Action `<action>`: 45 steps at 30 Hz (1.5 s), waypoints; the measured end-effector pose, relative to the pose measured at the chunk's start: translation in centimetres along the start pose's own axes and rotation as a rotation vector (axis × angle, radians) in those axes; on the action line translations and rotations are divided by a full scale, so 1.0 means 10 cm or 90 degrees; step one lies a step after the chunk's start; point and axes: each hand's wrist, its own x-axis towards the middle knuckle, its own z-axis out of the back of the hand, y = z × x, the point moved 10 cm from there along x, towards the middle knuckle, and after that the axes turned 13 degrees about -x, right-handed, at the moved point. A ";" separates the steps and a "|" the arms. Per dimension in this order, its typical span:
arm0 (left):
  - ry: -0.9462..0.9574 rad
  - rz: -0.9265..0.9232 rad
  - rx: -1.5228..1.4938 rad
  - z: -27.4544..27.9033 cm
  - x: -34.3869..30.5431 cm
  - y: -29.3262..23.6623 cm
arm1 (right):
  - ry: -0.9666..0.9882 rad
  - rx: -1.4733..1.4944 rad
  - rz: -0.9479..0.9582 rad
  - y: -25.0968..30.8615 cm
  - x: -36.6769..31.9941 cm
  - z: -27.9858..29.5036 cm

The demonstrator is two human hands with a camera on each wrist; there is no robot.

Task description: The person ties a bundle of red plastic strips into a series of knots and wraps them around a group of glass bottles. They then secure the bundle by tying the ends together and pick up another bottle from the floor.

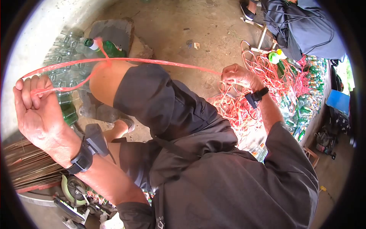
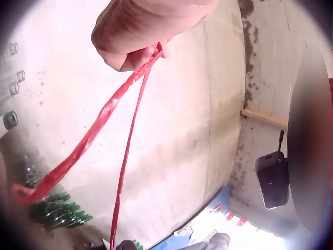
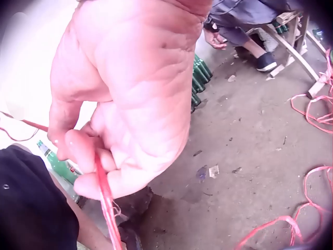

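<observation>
A red plastic twine (image 1: pixel 164 61) stretches across the person's raised knee between the two hands. At the far left, the left hand (image 1: pixel 40 110) holds a loop of it in curled fingers, palm up; in the left wrist view two strands of the twine (image 2: pixel 99 122) run down from those fingers. The right hand (image 1: pixel 242 76) pinches the other end, and in the right wrist view a tail of twine (image 3: pixel 108 208) hangs from its fingers. Above the knee the strands cross, close to a green bottle (image 1: pixel 112 49) lying on a stone slab (image 1: pixel 110 30).
A tangled heap of red twine (image 1: pixel 234 110) lies beside the right forearm. Clear bottles (image 1: pixel 65 57) are stacked along the left wall, and green bottles (image 1: pixel 303 114) at the right. Another seated person (image 1: pixel 305 26) is at the upper right. Thin wooden strips (image 1: pixel 34 164) lie lower left.
</observation>
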 end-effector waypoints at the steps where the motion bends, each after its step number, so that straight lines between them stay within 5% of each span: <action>1: 0.000 -0.001 0.000 0.02 -0.03 -0.01 | -0.023 0.017 0.027 0.07 0.00 0.05; 7: -0.028 -0.076 0.014 -0.04 -0.18 0.02 | -0.246 0.106 0.155 0.74 -0.24 0.82; 12: 0.006 0.024 0.020 -0.21 -0.30 0.54 | -0.373 0.023 0.209 1.45 -0.43 1.17; 13: -0.055 0.001 0.060 -0.18 -0.34 0.64 | -0.368 -0.002 0.237 1.63 -0.45 1.16; 18: 0.008 0.012 0.318 -0.54 -0.43 1.30 | -0.320 -0.142 0.320 2.33 -0.46 0.73; 20: 0.032 0.026 0.386 -0.70 -0.45 1.57 | -0.324 -0.140 0.264 2.53 -0.51 0.32; 22: 0.156 -0.038 0.538 -0.92 -0.46 1.77 | -0.259 -0.398 0.352 2.74 -0.45 -0.09; 23: 0.156 -0.036 0.537 -0.85 -0.40 1.93 | -0.260 -0.397 0.349 2.75 -0.44 -0.24; 25: 0.363 -0.282 0.568 -1.06 -0.49 2.04 | -0.224 -0.340 0.340 2.71 -0.37 -0.53; 26: 0.363 -0.278 0.570 -1.06 -0.53 2.03 | -0.224 -0.336 0.338 2.70 -0.34 -0.56; 28: 0.272 -0.011 0.615 -0.81 -0.48 2.26 | -0.148 -0.342 0.351 2.67 -0.29 -0.70; 36: 0.267 0.064 0.729 -0.57 -0.50 2.26 | -0.163 -0.362 0.219 2.05 0.05 -0.29; 45: 0.028 0.101 0.635 -0.17 -0.34 2.04 | -0.003 -0.069 0.065 0.61 0.16 -0.18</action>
